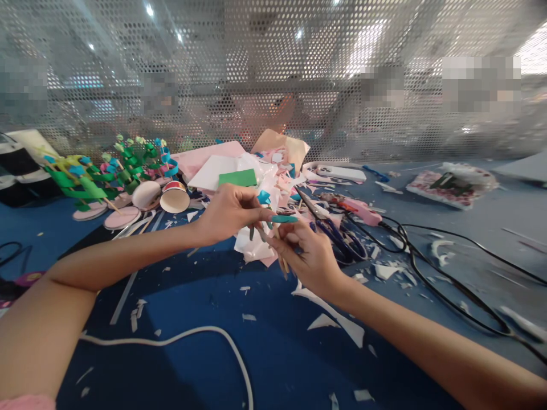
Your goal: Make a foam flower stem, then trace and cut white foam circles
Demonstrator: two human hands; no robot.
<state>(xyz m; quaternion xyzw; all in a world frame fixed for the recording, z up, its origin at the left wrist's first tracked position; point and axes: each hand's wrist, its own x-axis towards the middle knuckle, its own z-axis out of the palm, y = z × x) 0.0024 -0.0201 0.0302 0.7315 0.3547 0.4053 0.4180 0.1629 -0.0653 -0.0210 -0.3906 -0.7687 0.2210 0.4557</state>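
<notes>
My left hand (226, 213) and my right hand (311, 250) meet over the middle of the table, both with fingers pinched. Between their fingertips is a narrow teal paper strip (285, 218), lying nearly level. A small blue folded paper piece (264, 197) shows just above my left fingertips; whether it is attached to anything in my hands I cannot tell. Right behind my hands lies a green paper rectangle (237, 177) on a heap of pink and white paper scraps (252, 242). Dark-handled scissors (342, 239) rest close to my right hand.
Paper plants with green spirals (92, 185) stand on round bases at the left, near a paper cup (175, 199). At the right are a pink glue gun (361, 210), black cables (412, 256) and a phone (342, 173). A white cable (205, 329) crosses the front. Behind rises a perforated metal screen (265, 57).
</notes>
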